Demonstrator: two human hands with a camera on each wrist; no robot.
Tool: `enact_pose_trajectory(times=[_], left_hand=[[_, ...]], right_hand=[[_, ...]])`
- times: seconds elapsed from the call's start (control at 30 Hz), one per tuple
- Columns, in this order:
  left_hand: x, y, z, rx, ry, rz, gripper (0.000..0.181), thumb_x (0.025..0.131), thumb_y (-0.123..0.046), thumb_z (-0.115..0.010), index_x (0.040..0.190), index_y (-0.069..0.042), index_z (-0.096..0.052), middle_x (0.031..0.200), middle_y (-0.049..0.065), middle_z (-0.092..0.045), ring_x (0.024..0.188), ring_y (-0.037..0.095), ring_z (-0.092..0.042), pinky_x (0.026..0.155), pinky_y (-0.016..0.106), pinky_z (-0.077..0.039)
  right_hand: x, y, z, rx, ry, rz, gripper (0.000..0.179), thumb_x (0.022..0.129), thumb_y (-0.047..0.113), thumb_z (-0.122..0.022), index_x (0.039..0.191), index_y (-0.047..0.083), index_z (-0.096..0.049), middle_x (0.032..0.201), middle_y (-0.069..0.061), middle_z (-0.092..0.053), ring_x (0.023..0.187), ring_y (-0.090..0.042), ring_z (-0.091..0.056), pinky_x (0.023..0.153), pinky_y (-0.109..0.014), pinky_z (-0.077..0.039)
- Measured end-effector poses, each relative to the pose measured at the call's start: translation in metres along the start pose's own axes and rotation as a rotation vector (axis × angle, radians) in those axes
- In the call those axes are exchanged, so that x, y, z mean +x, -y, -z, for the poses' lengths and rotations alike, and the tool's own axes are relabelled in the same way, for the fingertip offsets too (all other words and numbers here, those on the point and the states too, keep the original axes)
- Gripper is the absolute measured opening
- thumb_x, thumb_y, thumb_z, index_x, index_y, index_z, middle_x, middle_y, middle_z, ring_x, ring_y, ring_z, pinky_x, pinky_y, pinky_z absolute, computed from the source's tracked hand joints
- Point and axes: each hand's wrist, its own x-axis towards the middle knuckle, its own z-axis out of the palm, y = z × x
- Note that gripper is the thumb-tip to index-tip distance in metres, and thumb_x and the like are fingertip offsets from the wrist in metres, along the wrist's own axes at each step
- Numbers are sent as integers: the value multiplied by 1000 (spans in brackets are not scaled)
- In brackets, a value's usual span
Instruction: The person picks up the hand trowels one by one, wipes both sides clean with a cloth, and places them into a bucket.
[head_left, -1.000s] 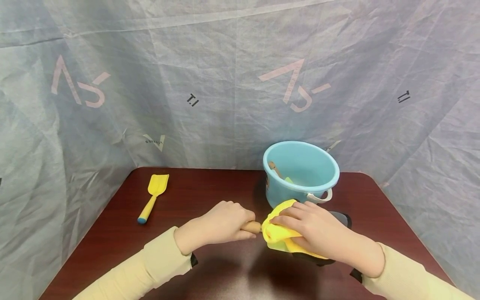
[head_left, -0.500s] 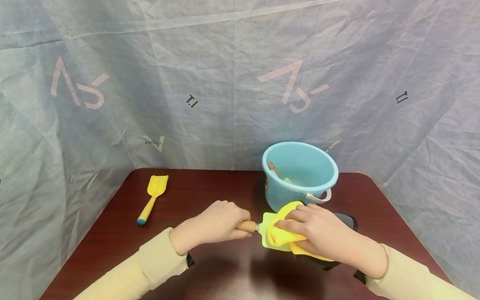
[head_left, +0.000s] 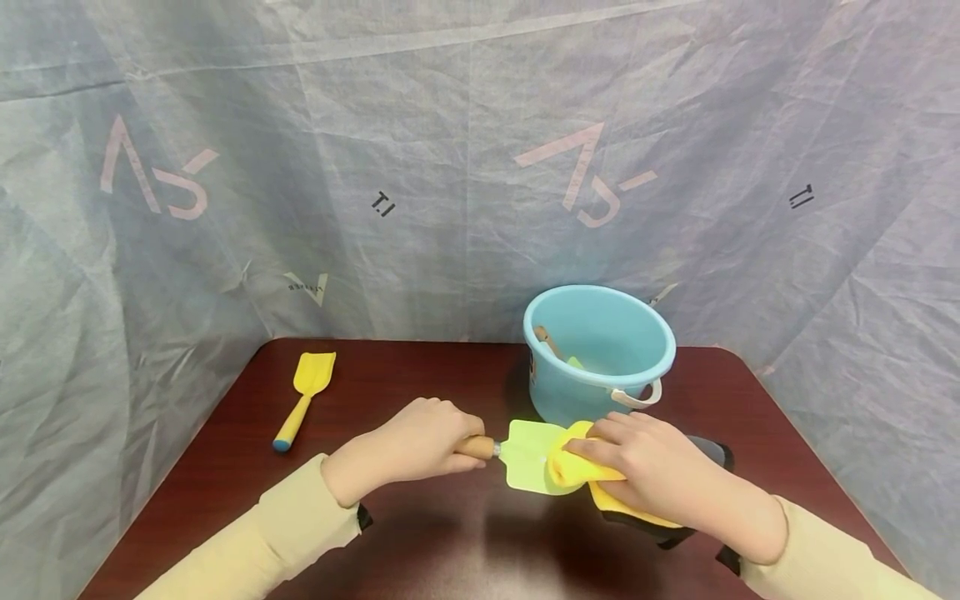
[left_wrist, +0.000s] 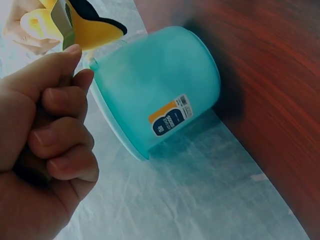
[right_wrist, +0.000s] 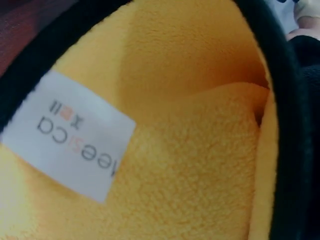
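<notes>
My left hand (head_left: 420, 442) grips the wooden handle (head_left: 477, 447) of a small hand trowel, its fingers curled round it in the left wrist view. The flat lime-green blade (head_left: 528, 457) points right, level above the table. My right hand (head_left: 637, 458) pinches a yellow cloth (head_left: 573, 467) with a dark border over the far end of the blade, so the tip is hidden. Loose cloth hangs below and behind that hand. In the right wrist view the cloth (right_wrist: 190, 150) fills the picture, with a white label (right_wrist: 70, 135) on it.
Just behind the hands stands a light blue bucket (head_left: 566, 392) with a white handle (head_left: 637, 396); a wooden-handled tool (head_left: 549, 340) leans inside. A yellow toy shovel (head_left: 303, 400) with a blue end lies at the left of the dark red table (head_left: 420, 542). Grey sheeting (head_left: 450, 167) surrounds the table.
The left hand has drawn the trowel leftward while the cloth in the right hand has slid right along the blade. More of the green blade now shows.
</notes>
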Motion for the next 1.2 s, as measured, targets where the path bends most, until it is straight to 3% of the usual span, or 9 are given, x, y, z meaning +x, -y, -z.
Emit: enact_pose_trajectory(times=[0.1, 0.2, 0.33, 0.4, 0.47, 0.6, 0.73, 0.83, 1.2], left_hand=[[-3, 3, 0, 3, -22, 1, 20, 80, -36, -71, 71, -25, -57, 55, -18, -42, 49, 3, -42, 46, 23, -35], [-7, 6, 1, 19, -39, 4, 20, 80, -36, -72, 72, -24, -58, 55, -17, -42, 49, 4, -42, 46, 24, -35], [-11, 10, 2, 35, -43, 14, 23, 80, -36, -71, 70, -24, -55, 54, -15, -37, 48, 5, -40, 45, 24, -34], [-13, 11, 3, 36, -48, 19, 23, 80, -36, -71, 69, -24, -54, 53, -15, -35, 49, 4, -38, 45, 24, -33], [-15, 13, 4, 29, -47, 24, 24, 80, -34, -71, 68, -24, -53, 53, -14, -32, 48, 5, -36, 45, 24, -31], [-21, 16, 5, 11, -38, 52, 22, 81, -35, -70, 70, -24, -54, 54, -15, -30, 49, 4, -33, 45, 23, -29], [-26, 18, 7, -17, -40, 85, 22, 82, -36, -70, 71, -25, -54, 55, -15, -29, 50, 3, -31, 45, 22, -27], [-30, 21, 8, -28, -52, 99, 23, 82, -37, -70, 71, -26, -53, 55, -15, -28, 50, 3, -30, 44, 21, -26], [-39, 26, 13, -44, -12, 153, 34, 82, -36, -70, 63, -25, -44, 55, -14, -23, 51, 2, -24, 45, 21, -22]], right_hand=[[-2, -1, -2, -8, -21, -9, 41, 59, 11, -73, 99, 19, -69, 81, 7, -59, 70, -9, -51, 70, -30, -47], [-4, -3, -3, -12, -47, -28, 40, 60, 11, -70, 99, 20, -69, 79, 8, -58, 70, -8, -52, 85, -32, -47], [-6, -6, -4, 1, -79, -42, 41, 59, 10, -70, 99, 21, -68, 79, 9, -58, 69, -8, -53, 110, -27, -27], [-8, -7, -4, 9, -95, -48, 42, 59, 9, -71, 100, 20, -69, 80, 8, -59, 69, -9, -54, 113, -22, -17], [-9, -8, -4, 20, -103, -61, 42, 60, 9, -70, 100, 20, -70, 80, 8, -61, 68, -10, -55, 112, -21, -17], [-14, -9, -4, 36, -95, -112, 29, 74, 16, -59, 100, 21, -71, 83, 9, -63, 75, -11, -61, 104, -26, -36], [-21, -10, -4, 16, -113, -157, 31, 87, 30, -45, 100, 20, -71, 87, 10, -63, 96, -20, -66, 75, -34, -52], [-24, -11, -2, 6, -149, -174, 36, 89, 34, -41, 101, 19, -71, 88, 10, -63, 102, -23, -65, 63, -32, -52], [-24, -14, 14, -50, -240, -197, 41, 94, 38, -38, 102, 16, -72, 93, 3, -66, 78, -15, -64, 56, -30, -48]])
